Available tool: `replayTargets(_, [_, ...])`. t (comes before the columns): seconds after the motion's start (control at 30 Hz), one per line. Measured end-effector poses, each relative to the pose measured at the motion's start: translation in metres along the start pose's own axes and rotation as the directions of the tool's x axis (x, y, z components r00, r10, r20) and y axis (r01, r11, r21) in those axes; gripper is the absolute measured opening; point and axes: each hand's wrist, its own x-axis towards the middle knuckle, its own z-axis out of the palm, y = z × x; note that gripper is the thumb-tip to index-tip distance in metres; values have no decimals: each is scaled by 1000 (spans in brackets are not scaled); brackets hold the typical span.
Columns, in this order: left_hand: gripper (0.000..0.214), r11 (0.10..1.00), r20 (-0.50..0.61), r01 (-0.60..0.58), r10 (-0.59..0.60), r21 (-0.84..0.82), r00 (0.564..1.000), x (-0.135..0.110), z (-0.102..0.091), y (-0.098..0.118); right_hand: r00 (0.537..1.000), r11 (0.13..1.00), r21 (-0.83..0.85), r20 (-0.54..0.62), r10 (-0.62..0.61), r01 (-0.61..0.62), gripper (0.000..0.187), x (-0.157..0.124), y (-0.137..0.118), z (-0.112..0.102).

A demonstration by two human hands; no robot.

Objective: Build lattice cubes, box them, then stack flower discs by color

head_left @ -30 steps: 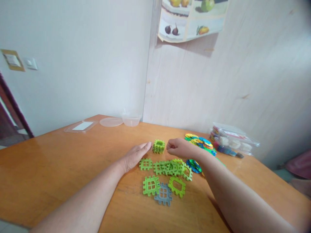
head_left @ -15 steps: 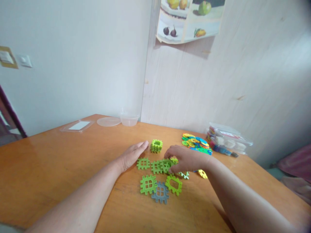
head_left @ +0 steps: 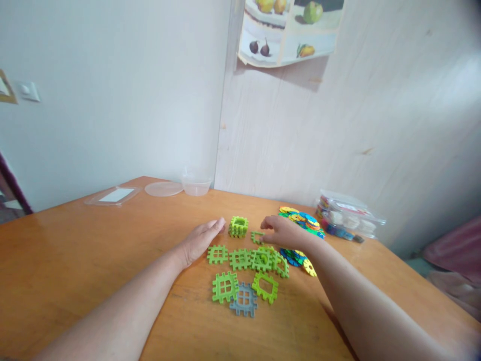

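Note:
My left hand (head_left: 201, 239) lies flat on the wooden table (head_left: 75, 250), fingers stretched out, its fingertips just left of a small green cube of interlocked waffle tiles (head_left: 238, 226). To the right of the cube, my right hand (head_left: 281, 231) pinches a green waffle tile (head_left: 257, 236) and holds it a little above the table. Several loose green waffle tiles (head_left: 248, 259) lie in front of both hands, along with one grey tile (head_left: 243, 300) nearest to me.
A heap of colourful round discs (head_left: 300, 220) lies right of my right hand, with a few more (head_left: 296, 256) under my wrist. A clear plastic box (head_left: 349, 218) stands by the right wall. A clear bowl (head_left: 195, 185) and two lids (head_left: 163, 188) sit at the far edge.
My right hand went down to the pile of loose tiles, took a green tile, and has lifted it back toward the cube. My left hand has stayed flat beside the cube.

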Motion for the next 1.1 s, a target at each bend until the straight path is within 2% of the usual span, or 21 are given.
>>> replayTargets(0.07, [62,1000,26,-5,5,12,1000,0,-1,0,995,999,6,87,-46,46,38,-8,-5,-10])
replayTargets(0.17, [62,999,53,-18,16,34,998,1,-1,-2,961,984,-32,224,-162,173,52,-20,-18,-19])
replayTargets(0.27, [62,998,53,-26,23,57,998,1,-2,-2,944,964,-129,270,-191,232,58,-28,-30,-19])
replayTargets(0.37, [62,997,43,-26,23,70,999,1,-2,-2,949,956,-182,262,-177,229,51,-28,-34,-16])
replayTargets(0.47, [62,997,44,-23,19,79,999,0,-2,-1,956,964,-151,230,-181,218,47,-23,-25,-17])
replayTargets(0.6, [63,998,49,-18,15,68,999,0,-2,1,985,986,-72,102,-141,149,47,-9,-6,-16])
replayTargets(0.7, [63,998,45,-21,18,66,999,0,-1,1,992,987,-102,21,-123,125,48,1,4,-8])
replayTargets(0.83, [63,998,44,-24,22,58,999,0,-1,0,992,977,-173,11,-127,127,46,10,8,3])
replayTargets(0.97, [62,999,42,-24,22,34,999,1,0,-1,989,969,-199,56,-136,144,45,14,8,7])
replayTargets(1.1, [63,1000,40,-15,13,28,999,1,-1,-2,991,981,-149,53,-119,126,58,13,6,5])
